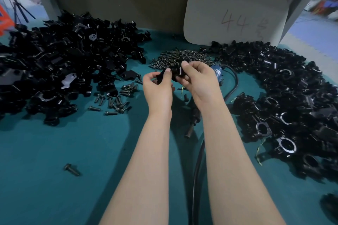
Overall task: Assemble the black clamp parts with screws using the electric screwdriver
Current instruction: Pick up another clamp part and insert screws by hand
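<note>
Left hand [157, 86] and right hand [198, 80] pinch black clamp parts [175, 72].

A plain teal cloth table top [45, 151] is overlaid with a heap of glossy black clamp parts [60, 64], two black clamp pieces [176, 72] and a pile of dark grey metal screws [175, 58]. Silvery bores are shown in the black assembled clamps [285, 97]. A blue label is borne by the electric screwdriver [217, 72] with its black cable [197, 170], and a pale grey rounded card [236, 16] is marked "44" in faint pencil.

Left grip [158, 87], right grip [199, 80] and forearms [146, 151] are bare.
</note>
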`<state>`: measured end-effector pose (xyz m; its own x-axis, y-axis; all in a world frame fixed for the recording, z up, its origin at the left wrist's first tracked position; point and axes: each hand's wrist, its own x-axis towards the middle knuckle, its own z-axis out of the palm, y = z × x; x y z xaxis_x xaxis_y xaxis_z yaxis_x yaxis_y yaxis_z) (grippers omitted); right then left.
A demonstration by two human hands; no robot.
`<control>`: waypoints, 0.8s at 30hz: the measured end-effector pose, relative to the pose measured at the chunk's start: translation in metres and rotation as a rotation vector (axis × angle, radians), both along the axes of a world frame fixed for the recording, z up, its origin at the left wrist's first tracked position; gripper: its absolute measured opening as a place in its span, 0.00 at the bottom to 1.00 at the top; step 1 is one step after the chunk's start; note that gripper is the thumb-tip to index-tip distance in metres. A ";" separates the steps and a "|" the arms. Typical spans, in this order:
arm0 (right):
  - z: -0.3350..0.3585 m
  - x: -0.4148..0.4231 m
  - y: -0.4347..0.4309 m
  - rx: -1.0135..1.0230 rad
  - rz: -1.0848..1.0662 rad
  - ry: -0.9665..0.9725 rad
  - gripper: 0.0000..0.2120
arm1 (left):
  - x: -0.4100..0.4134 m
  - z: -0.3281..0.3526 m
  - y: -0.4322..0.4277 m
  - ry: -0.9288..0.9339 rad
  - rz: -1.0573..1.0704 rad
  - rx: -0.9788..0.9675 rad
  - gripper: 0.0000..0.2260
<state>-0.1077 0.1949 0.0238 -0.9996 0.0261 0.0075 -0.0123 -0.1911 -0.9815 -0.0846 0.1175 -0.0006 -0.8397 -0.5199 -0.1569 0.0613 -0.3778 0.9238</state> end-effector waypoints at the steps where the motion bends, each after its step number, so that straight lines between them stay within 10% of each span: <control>1: 0.000 0.000 0.000 -0.020 0.005 0.002 0.09 | 0.000 0.000 0.000 0.003 -0.004 -0.035 0.08; 13: 0.008 0.002 0.013 -0.562 -0.062 -0.198 0.06 | 0.001 0.002 0.004 0.158 -0.234 -0.145 0.06; 24: 0.006 0.002 0.007 -0.328 -0.045 -0.041 0.09 | 0.000 0.003 -0.001 0.186 -0.240 0.285 0.06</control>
